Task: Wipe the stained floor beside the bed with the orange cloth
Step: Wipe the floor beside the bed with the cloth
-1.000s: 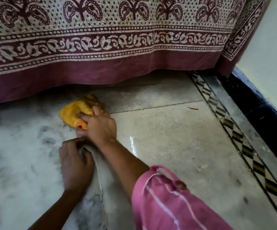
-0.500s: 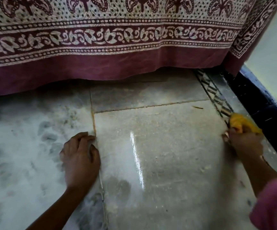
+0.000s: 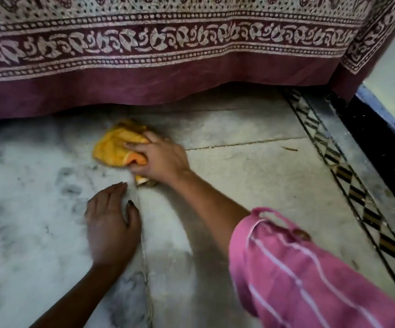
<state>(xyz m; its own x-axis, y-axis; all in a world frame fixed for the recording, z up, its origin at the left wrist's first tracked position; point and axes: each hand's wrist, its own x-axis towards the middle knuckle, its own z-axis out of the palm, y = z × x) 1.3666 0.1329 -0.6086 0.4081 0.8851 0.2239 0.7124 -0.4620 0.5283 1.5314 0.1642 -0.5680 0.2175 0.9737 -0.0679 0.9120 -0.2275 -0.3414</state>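
Observation:
The bunched orange cloth (image 3: 114,147) lies on the marble floor (image 3: 251,185) just in front of the bed's hanging maroon printed sheet (image 3: 168,50). My right hand (image 3: 161,159) grips the cloth from its right side and presses it down, my pink striped sleeve (image 3: 298,275) reaching in from the lower right. A little nearer to me, my left hand (image 3: 112,223) rests flat on the floor with its fingers apart, beside a tile seam. Grey smudges mark the pale tile (image 3: 37,197) at the left.
A black and tan patterned tile border (image 3: 348,185) runs diagonally along the right. Beyond it rises a dark skirting (image 3: 381,143) under a pale wall. A small twig-like scrap (image 3: 289,148) lies on the right tile.
My right hand swept the cloth from the bed edge out to the right border, then back left to the spot before the sheet. My left hand stayed planted.

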